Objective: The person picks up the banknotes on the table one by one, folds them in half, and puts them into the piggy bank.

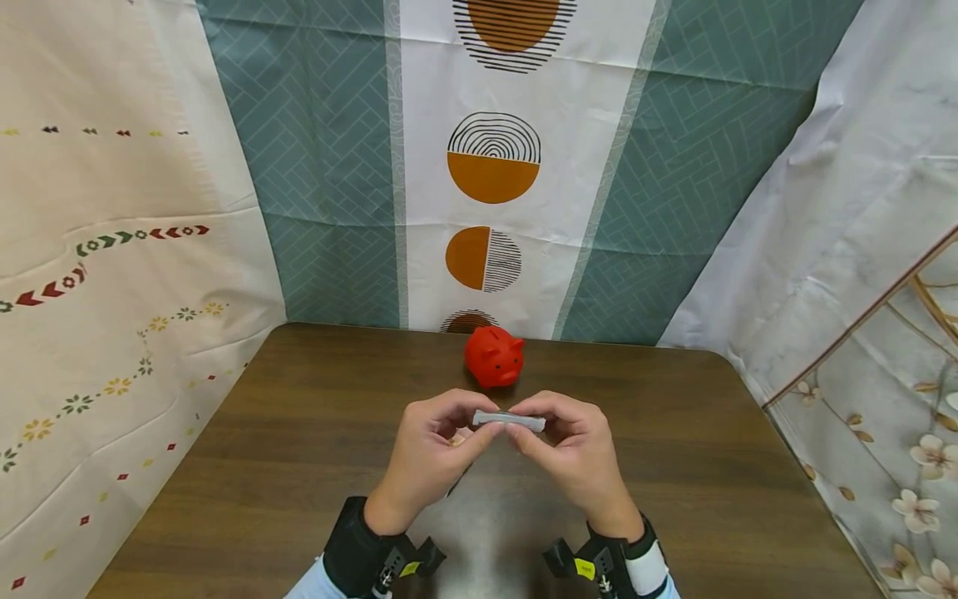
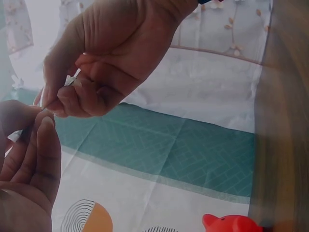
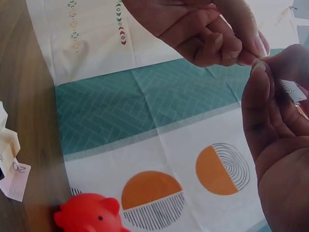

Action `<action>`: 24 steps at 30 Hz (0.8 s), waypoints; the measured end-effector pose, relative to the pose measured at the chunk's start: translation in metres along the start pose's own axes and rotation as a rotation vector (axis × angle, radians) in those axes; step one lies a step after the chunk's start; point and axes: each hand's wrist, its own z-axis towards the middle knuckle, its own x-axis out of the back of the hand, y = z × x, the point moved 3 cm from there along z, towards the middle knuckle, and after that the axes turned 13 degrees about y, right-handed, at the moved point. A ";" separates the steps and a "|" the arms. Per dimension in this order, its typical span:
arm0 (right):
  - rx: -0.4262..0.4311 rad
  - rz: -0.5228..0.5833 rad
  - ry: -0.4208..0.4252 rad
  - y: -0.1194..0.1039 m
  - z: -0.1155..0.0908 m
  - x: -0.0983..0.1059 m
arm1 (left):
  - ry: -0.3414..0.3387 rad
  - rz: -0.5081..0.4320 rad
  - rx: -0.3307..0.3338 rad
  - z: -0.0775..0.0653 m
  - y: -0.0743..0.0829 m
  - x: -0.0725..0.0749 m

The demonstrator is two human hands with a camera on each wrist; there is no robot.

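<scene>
Both hands meet above the middle of the table and pinch a narrow, pale grey strip of folded printed paper point(image 1: 509, 420), which looks like a banknote. My left hand point(image 1: 430, 449) grips its left end between thumb and fingertips. The other end is between the thumb and fingers of my right hand point(image 1: 576, 449). A printed part of the paper point(image 3: 292, 91) sticks out past the right hand in the right wrist view. Just beyond the hands stands a red piggy bank point(image 1: 494, 358). In the right wrist view, a folded pinkish note marked 50 point(image 3: 17, 181) shows at the left edge.
A pale folded item point(image 3: 8, 145) with a dark part lies against the pinkish note. The brown wooden table point(image 1: 314, 449) reaches back to a teal and white patterned cloth point(image 1: 329, 166). Patterned cloths hang at the left point(image 1: 112, 349) and right point(image 1: 846, 333).
</scene>
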 end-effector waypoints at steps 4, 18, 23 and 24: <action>0.007 -0.016 0.021 0.000 0.001 0.003 | 0.009 -0.005 -0.002 0.001 0.001 0.002; 0.000 -0.030 0.045 0.000 0.004 0.017 | 0.014 0.024 0.006 0.003 0.001 0.006; -0.032 -0.033 0.039 0.001 0.004 0.020 | 0.005 0.010 0.030 0.004 0.001 0.007; -0.038 -0.035 0.033 0.001 0.004 0.020 | 0.003 0.008 0.032 0.004 0.001 0.007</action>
